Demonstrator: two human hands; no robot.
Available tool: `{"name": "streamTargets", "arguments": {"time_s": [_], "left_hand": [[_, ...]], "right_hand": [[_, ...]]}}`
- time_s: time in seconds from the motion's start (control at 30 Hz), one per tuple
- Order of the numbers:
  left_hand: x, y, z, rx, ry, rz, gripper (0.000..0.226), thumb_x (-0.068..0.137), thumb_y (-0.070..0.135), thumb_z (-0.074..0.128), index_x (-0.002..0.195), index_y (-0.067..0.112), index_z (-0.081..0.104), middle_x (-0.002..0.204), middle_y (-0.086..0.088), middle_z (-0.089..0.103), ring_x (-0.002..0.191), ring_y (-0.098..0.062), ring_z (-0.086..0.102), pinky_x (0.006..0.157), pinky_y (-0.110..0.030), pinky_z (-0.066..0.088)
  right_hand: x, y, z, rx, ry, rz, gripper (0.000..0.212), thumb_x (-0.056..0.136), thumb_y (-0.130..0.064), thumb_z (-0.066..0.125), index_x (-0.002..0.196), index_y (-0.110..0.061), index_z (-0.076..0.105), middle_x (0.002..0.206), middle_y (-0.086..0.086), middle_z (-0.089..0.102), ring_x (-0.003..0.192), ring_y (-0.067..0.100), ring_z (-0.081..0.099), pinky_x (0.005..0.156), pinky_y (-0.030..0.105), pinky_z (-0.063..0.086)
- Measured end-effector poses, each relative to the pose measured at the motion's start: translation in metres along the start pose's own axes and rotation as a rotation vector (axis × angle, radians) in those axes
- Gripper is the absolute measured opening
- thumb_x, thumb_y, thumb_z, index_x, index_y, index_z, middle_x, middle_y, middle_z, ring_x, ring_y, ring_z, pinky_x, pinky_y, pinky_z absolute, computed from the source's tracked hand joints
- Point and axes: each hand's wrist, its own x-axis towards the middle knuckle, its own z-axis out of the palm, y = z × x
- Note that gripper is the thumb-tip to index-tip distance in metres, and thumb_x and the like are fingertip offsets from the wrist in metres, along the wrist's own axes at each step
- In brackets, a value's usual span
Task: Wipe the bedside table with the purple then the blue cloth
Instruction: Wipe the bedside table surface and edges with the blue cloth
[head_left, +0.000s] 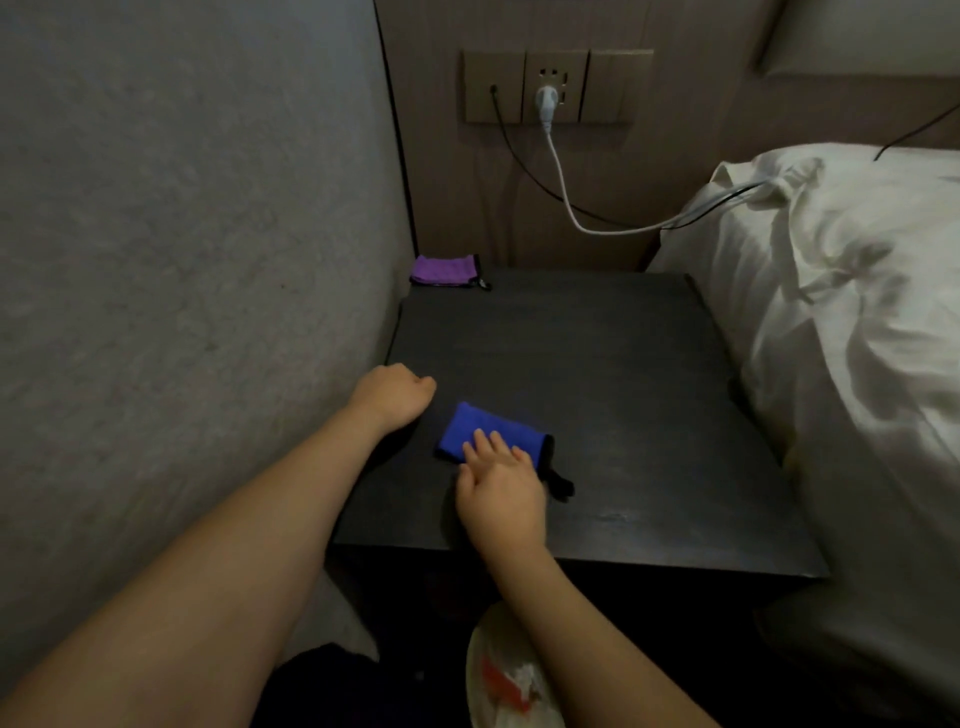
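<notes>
Now on the blue pass, judging by layout: purple cloth (445, 270) sits folded at the far left corner of the table (597, 364), against the wall, well apart from both hands. Blue cloth (485, 428) lies folded near the front edge, left of centre. Right hand (501, 491) lies flat on its near part, fingers (493, 449) spread and straight, pressing down, not pinching. Left hand (395, 395) rests on the table's left edge just beside the cloth, curled into a loose fist, holding nothing, prob. bracing.

To do it well: keep palm flat w/ even pressure so the fold doesn't bunch or roll. Work in overlapping strokes front to back, then across, incl. edges and the strip by the bed (831, 312). Black tag (563, 486) trails off the cloth's right end; mind it doesn't drag. Near the back, lift or shift the purple one so that corner isn't skipped. Cables (561, 176) hang above the back, clear of the top, so no snag likely.
</notes>
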Motion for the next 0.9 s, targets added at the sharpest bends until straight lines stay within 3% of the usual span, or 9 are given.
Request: {"name": "streamTargets", "arguments": {"time_s": [0.1, 0.23, 0.33, 0.47, 0.57, 0.63, 0.7, 0.9], "left_hand": [[0.004, -0.001, -0.003, -0.02, -0.02, -0.005, 0.044, 0.085, 0.035, 0.039, 0.101, 0.007, 0.07, 0.115, -0.019, 0.066, 0.107, -0.035, 0.059, 0.089, -0.036, 0.048], [0.002, -0.001, -0.004, -0.045, -0.015, 0.0, 0.044, 0.085, 0.034, 0.039, 0.103, 0.007, 0.069, 0.117, -0.019, 0.065, 0.107, -0.035, 0.058, 0.093, -0.037, 0.048], [-0.001, 0.0, -0.005, -0.043, -0.027, -0.005, 0.044, 0.087, 0.034, 0.039, 0.102, 0.007, 0.069, 0.116, -0.018, 0.065, 0.106, -0.035, 0.058, 0.092, -0.04, 0.048], [-0.008, 0.001, 0.0, -0.035, 0.016, 0.015, 0.044, 0.091, 0.032, 0.038, 0.095, 0.001, 0.07, 0.102, -0.021, 0.068, 0.098, -0.034, 0.061, 0.083, -0.037, 0.048], [-0.013, -0.006, 0.009, -0.009, 0.031, 0.061, 0.042, 0.094, 0.032, 0.034, 0.11, 0.009, 0.066, 0.119, -0.015, 0.065, 0.111, -0.031, 0.058, 0.093, -0.036, 0.045], [-0.017, -0.011, 0.015, 0.003, -0.016, 0.127, 0.04, 0.095, 0.026, 0.033, 0.127, 0.013, 0.053, 0.142, -0.009, 0.047, 0.131, -0.024, 0.043, 0.108, -0.031, 0.033], [-0.021, -0.014, 0.02, -0.033, -0.026, 0.184, 0.041, 0.094, 0.019, 0.036, 0.134, 0.013, 0.044, 0.149, -0.007, 0.034, 0.139, -0.018, 0.03, 0.113, -0.027, 0.022], [-0.031, -0.018, 0.054, -0.121, 0.185, 0.237, 0.048, 0.089, 0.009, 0.044, 0.136, 0.006, 0.04, 0.15, -0.011, 0.032, 0.141, -0.022, 0.026, 0.116, -0.033, 0.019]], "right_hand": [[0.007, -0.025, 0.01, 0.032, 0.025, -0.053, 0.05, 0.078, -0.026, 0.032, 0.103, -0.01, 0.072, 0.117, 0.008, 0.068, 0.112, 0.023, 0.063, 0.097, 0.038, 0.047], [0.009, -0.057, 0.025, 0.101, -0.113, -0.237, 0.051, 0.089, -0.026, 0.027, 0.126, -0.007, 0.056, 0.141, 0.009, 0.049, 0.135, 0.023, 0.038, 0.112, 0.036, 0.025], [0.006, -0.069, 0.032, 0.118, -0.132, -0.313, 0.067, 0.078, -0.031, 0.015, 0.113, -0.006, 0.065, 0.129, 0.011, 0.06, 0.123, 0.025, 0.052, 0.104, 0.037, 0.036], [0.0, -0.055, 0.03, 0.097, -0.136, -0.336, 0.053, 0.075, -0.03, 0.028, 0.096, -0.016, 0.075, 0.109, 0.001, 0.072, 0.104, 0.016, 0.065, 0.09, 0.029, 0.049], [-0.004, -0.042, 0.019, 0.085, -0.167, -0.375, 0.044, 0.085, -0.024, 0.035, 0.116, -0.015, 0.066, 0.129, 0.001, 0.061, 0.125, 0.014, 0.051, 0.106, 0.029, 0.035], [-0.008, -0.027, 0.014, 0.097, -0.179, -0.354, 0.046, 0.089, -0.026, 0.033, 0.126, -0.016, 0.057, 0.141, -0.001, 0.049, 0.136, 0.013, 0.038, 0.114, 0.029, 0.022], [-0.012, -0.009, 0.007, 0.093, -0.147, -0.306, 0.054, 0.086, -0.031, 0.025, 0.127, -0.018, 0.057, 0.142, -0.003, 0.048, 0.137, 0.012, 0.036, 0.115, 0.028, 0.02], [-0.025, 0.07, -0.034, 0.005, -0.057, -0.101, 0.042, 0.092, -0.027, 0.035, 0.126, -0.019, 0.058, 0.14, -0.006, 0.049, 0.135, 0.01, 0.039, 0.114, 0.026, 0.022]]}}
